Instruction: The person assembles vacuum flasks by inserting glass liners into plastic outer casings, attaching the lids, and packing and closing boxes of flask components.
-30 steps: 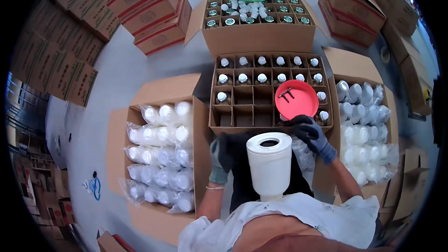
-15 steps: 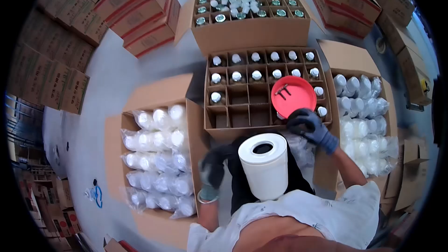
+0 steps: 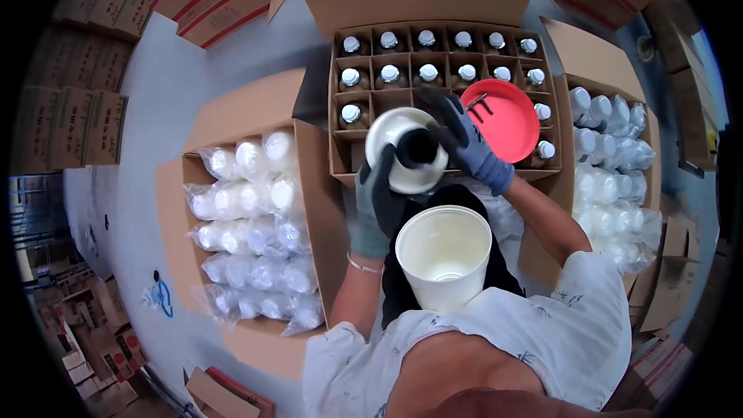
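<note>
A round white lid (image 3: pixel 385 136) with a black tube (image 3: pixel 417 148) at its centre is held tilted above the front of the divided carton. My left hand (image 3: pixel 376 200), in a grey glove, grips the lid's left lower edge. Gloved too, my right hand (image 3: pixel 467 143) is closed at the lid's right edge, its fingers partly hiding it. Below the hands, a white bucket (image 3: pixel 435 291) stands with its top uncovered between my legs. A red plate (image 3: pixel 508 133) with small dark T-shaped metal pieces (image 3: pixel 479 107) lies on the carton, just right of my right hand.
White-capped bottles (image 3: pixel 428 73) stand in the divided carton (image 3: pixel 449 46). Cartons of plastic-wrapped white-topped items (image 3: pixel 251 193) flank me left and right (image 3: pixel 611 186). Another bottle carton (image 3: pixel 418 1) is beyond. Stacked boxes (image 3: pixel 220 0) stand further off.
The lid has come off the bucket and been raised forward over the divided carton, with both hands now on it. My right hand has left the red plate's edge. The view has tipped downward.
</note>
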A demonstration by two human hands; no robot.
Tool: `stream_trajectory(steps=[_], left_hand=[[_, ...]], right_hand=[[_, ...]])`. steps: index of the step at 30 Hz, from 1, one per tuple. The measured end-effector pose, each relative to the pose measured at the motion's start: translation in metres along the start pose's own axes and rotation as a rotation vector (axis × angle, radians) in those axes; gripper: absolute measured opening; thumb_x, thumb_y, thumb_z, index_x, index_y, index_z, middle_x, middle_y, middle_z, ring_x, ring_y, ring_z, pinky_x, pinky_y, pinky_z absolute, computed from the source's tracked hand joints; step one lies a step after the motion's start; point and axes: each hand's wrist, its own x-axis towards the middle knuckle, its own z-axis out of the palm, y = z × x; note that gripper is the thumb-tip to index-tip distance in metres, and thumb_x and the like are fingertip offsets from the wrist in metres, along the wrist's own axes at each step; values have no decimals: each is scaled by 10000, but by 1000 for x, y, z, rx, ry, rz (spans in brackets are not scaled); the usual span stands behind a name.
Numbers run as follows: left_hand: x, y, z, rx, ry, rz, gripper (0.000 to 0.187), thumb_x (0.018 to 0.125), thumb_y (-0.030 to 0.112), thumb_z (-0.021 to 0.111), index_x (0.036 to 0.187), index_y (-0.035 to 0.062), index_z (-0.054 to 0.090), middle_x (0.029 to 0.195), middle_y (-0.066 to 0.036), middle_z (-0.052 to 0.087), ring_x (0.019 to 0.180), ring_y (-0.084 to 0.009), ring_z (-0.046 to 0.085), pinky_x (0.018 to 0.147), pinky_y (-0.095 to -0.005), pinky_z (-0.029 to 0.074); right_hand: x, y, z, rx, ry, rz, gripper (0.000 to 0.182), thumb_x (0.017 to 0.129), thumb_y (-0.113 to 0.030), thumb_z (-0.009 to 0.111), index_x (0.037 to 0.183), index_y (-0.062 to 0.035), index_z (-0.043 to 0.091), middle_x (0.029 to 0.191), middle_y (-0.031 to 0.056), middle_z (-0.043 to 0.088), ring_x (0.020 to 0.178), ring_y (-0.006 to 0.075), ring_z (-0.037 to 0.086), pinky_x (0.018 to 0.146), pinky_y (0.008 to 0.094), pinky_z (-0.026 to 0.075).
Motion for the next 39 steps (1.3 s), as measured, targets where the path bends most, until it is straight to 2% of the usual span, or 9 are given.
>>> stream_trajectory(steps=[4,10,14,16,18,26,30,34,39], left_hand=[[5,-31,20,-321,105,-321,560,807,84,661,1319,20,442,1123,-184,586,987,-279,592,797,-367,501],[20,-45,26,171,-9,-111,756,748,218,748,1381,31,378,1423,-195,367,1348,-374,282,1085,-503,238],[12,-66,33,478,-208,-237,735,764,397,705,1353,55,427,1408,-197,377,1323,-430,274,1072,-563,167],[-7,-86,33,477,-252,-448,671,776,344,707,1327,58,456,1390,-196,395,1299,-425,316,1065,-538,218],[-19,-110,30,230,-36,-374,595,804,275,684,1305,48,455,1291,-212,472,1218,-389,419,1033,-483,299],[-3,-93,11,-294,182,-590,485,802,6,575,1277,-17,476,1271,-188,509,1175,-322,495,960,-345,442],[-20,-119,0,407,63,-128,517,781,16,560,1289,-9,472,1291,-198,492,1214,-340,461,993,-368,414],[-25,-146,8,-1144,598,-1034,546,897,341,546,1386,156,388,1361,-126,436,1243,-332,431,1003,-489,390],[19,-110,0,-1604,38,-782,853,776,771,409,1392,182,365,1372,-66,431,1222,-305,448,996,-476,398]], right_hand=[[23,-4,29,-217,-279,-374,609,786,-196,677,1334,-82,437,1353,214,381,1232,390,401,1032,430,353],[26,34,47,1064,-426,571,438,905,-196,553,1310,-56,462,1263,111,525,1134,196,526,973,339,431],[44,106,44,384,-526,912,472,850,-358,614,1213,-70,528,1033,135,620,955,222,609,835,370,505],[38,134,56,-658,-334,316,587,754,-452,662,1185,-77,527,1015,190,591,881,301,618,781,428,508],[49,147,69,-875,-468,315,624,727,-436,665,1190,-44,523,1151,228,516,1092,378,512,895,472,437],[140,191,207,-883,-608,-355,496,807,-147,562,1297,-138,489,1275,243,460,1143,414,465,953,478,401],[145,195,215,-864,-773,-339,520,813,-176,558,1324,-140,466,1279,232,459,1135,400,479,949,472,389],[134,91,134,-782,-512,-500,646,731,-355,653,1260,-31,475,1165,207,501,1081,353,501,922,457,393],[92,-36,32,-628,-283,-635,597,718,-370,689,1167,-14,518,1023,192,526,927,352,531,827,436,432]])
